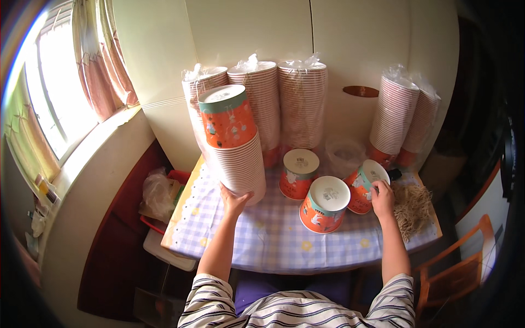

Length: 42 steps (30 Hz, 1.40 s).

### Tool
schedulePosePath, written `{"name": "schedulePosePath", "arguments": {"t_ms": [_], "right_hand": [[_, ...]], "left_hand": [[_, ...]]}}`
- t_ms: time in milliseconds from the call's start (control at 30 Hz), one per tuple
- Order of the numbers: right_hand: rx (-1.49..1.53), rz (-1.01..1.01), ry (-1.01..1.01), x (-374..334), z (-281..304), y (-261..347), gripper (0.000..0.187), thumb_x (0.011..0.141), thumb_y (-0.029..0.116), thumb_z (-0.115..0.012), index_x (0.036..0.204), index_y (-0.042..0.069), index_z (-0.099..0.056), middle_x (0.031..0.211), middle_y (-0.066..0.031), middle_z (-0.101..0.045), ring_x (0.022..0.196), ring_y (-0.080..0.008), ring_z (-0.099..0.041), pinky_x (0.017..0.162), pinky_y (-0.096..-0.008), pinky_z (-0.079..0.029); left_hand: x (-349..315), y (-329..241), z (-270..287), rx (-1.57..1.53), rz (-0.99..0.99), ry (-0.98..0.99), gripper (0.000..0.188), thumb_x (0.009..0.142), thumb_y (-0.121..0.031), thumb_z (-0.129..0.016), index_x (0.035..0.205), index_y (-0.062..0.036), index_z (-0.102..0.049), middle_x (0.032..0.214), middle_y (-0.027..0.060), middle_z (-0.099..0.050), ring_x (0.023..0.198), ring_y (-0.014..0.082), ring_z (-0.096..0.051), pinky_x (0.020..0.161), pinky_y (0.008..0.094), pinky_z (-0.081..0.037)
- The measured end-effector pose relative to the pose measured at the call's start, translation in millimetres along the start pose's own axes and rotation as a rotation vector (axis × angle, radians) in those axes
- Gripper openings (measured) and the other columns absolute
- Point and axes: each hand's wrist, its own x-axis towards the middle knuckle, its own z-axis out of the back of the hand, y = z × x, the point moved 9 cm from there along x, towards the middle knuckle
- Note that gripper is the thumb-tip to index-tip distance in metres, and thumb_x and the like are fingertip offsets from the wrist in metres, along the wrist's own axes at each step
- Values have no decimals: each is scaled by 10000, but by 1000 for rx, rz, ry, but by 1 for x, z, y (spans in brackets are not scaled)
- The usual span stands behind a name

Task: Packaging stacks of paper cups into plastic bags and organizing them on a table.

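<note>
My left hand (236, 200) is wrapped round the lower part of a tall stack of nested paper tubs (238, 164). The stack leans a little; its top tub shows an orange side, a green band and a white base turned up. With its fingers at the edge of the base, my right hand (384, 199) grips a single orange and green paper tub (361, 188), which is tilted. Two more upside-down tubs stand between my hands: a nearer paper tub (324, 213) and a farther paper tub (298, 175).
Bagged tub stacks (302, 104) line the back of the checked tablecloth (279, 249), with two more bagged stacks (395, 115) at the right. A clear plastic bowl (345, 153) sits behind the loose tubs. Tangled twine (410, 210) lies at the right edge, near a wooden chair (456, 268).
</note>
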Motion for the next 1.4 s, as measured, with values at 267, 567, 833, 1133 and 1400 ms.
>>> {"name": "schedulePosePath", "arguments": {"t_ms": [267,567,833,1133,1400], "right_hand": [[-140,98,-11,2,1,14,152,744,7,-645,877,23,-573,895,-129,-603,839,-348,-584,734,-422,-470],[-333,141,-48,8,32,38,134,755,37,-636,870,43,-567,913,-116,-600,863,-320,-568,780,-424,-443],[-416,111,62,8,29,17,112,745,61,-630,839,61,-569,849,-101,-579,836,-312,-566,753,-432,-444],[-317,207,75,9,-21,8,46,751,40,-591,785,48,-561,824,-114,-579,813,-318,-562,757,-431,-437],[-252,179,70,21,-26,-14,47,752,35,-601,782,43,-566,815,-124,-586,812,-336,-563,752,-434,-445]], "left_hand": [[-53,-101,-30,178,-485,-225,953,614,-130,-797,1398,-14,-270,1381,239,-337,1305,436,-286,1074,520,-256],[-140,-203,-174,186,-1005,517,750,646,-307,-772,1299,-114,-456,1357,140,-427,1288,357,-361,1087,522,-252],[-83,-211,-214,429,-719,446,1100,537,-533,-809,1409,-86,-310,1424,198,-326,1335,403,-263,1086,586,-170],[-72,-182,-183,653,-601,507,658,648,-496,-716,1146,-86,-587,1135,124,-540,1118,336,-490,927,491,-368],[-78,-185,-165,546,-649,455,546,667,-398,-729,1099,-83,-618,1140,120,-553,1108,315,-500,914,458,-391]]}}
